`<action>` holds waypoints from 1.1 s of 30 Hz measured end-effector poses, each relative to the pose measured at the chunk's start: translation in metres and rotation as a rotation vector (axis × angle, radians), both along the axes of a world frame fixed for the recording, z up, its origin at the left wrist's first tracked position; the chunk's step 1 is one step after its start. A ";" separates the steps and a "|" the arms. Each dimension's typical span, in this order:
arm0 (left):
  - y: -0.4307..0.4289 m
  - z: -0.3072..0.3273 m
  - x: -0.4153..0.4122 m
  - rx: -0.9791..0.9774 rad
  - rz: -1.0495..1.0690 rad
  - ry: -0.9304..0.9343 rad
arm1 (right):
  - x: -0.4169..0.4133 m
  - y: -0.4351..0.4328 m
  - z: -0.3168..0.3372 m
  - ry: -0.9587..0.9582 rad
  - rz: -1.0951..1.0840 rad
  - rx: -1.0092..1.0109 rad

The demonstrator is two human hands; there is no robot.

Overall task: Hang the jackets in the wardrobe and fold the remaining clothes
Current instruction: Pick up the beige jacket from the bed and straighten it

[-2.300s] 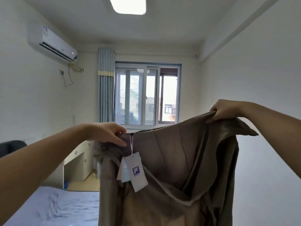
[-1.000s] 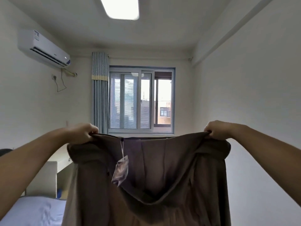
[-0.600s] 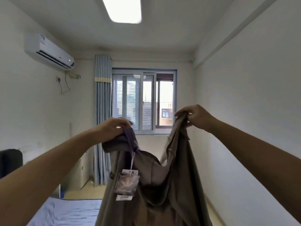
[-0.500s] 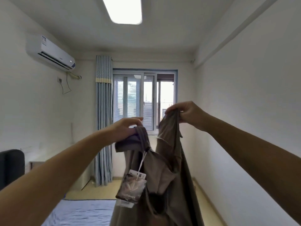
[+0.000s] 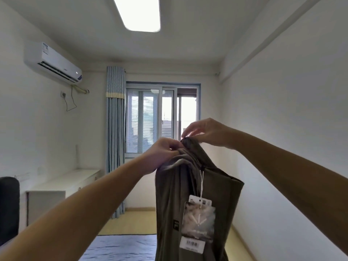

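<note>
A brown-olive garment point(image 5: 173, 196) hangs folded in half lengthwise in front of me, held up at chest height. My left hand point(image 5: 162, 155) is shut on its top edge. My right hand point(image 5: 205, 131) touches the same top edge from the right, thumb and fingertips pinching the cloth, the other fingers spread. Paper price tags point(image 5: 198, 221) dangle on a white string from the garment's front. The garment's lower part runs out of the bottom of the view.
A bed with a blue-grey sheet point(image 5: 120, 247) lies below. A white desk point(image 5: 62, 185) stands at the left wall, a dark chair point(image 5: 8, 210) at the far left. Ahead are a window point(image 5: 162, 117) and blue curtain point(image 5: 115, 140). A white wall is close on the right.
My hands, spread wide a second ago, have come together, folding the garment in half. The tags now hang on the front of the folded cloth.
</note>
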State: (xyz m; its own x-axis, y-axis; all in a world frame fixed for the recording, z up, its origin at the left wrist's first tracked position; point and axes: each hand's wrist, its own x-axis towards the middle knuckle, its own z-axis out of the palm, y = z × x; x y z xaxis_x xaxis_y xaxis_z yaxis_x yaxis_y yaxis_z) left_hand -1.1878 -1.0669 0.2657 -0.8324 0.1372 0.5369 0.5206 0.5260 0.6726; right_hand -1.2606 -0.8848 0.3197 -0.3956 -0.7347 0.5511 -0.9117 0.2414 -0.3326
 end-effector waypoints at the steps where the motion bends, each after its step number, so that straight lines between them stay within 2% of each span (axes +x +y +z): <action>1: 0.000 -0.001 -0.003 -0.028 0.094 0.035 | 0.003 0.003 0.000 0.020 -0.030 -0.031; 3: 0.000 -0.002 -0.008 -0.093 0.289 0.128 | 0.009 0.006 0.000 0.029 -0.100 -0.036; 6: 0.003 0.003 -0.008 -0.153 0.450 0.194 | 0.021 0.000 -0.007 -0.141 -0.252 0.257; 8: 0.005 0.008 -0.009 -0.158 0.472 0.199 | 0.024 -0.009 -0.016 -0.256 -0.330 0.355; 12: 0.007 0.015 -0.007 -0.214 0.449 0.161 | 0.020 -0.022 -0.024 -0.471 -0.309 0.283; 15: -0.012 0.018 0.003 -0.335 0.306 0.041 | 0.010 -0.014 -0.025 -0.603 -0.270 0.283; 17: -0.033 0.022 0.007 -0.477 0.262 0.002 | 0.001 -0.002 -0.025 -0.808 -0.242 0.215; 19: -0.061 0.024 0.008 -0.720 0.371 -0.033 | -0.006 0.008 -0.025 -0.929 -0.257 0.188; 20: -0.076 0.023 0.005 -0.862 0.445 -0.080 | -0.010 0.012 -0.026 -0.907 -0.312 0.210; 21: -0.093 0.021 0.002 -0.975 0.520 -0.144 | -0.013 0.014 -0.027 -0.808 -0.405 0.257; 23: -0.118 0.016 0.001 -1.101 0.689 -0.221 | -0.020 0.019 -0.029 -0.470 -0.624 0.412; 25: -0.130 0.018 0.008 -0.933 0.835 -0.252 | -0.026 0.026 -0.031 -0.255 -0.715 0.517; 27: -0.133 0.020 0.016 -0.796 0.958 -0.242 | -0.029 0.031 -0.033 -0.203 -0.725 0.512; 33: -0.147 0.019 0.011 -0.819 1.034 -0.015 | -0.045 0.017 -0.041 0.039 -0.855 0.335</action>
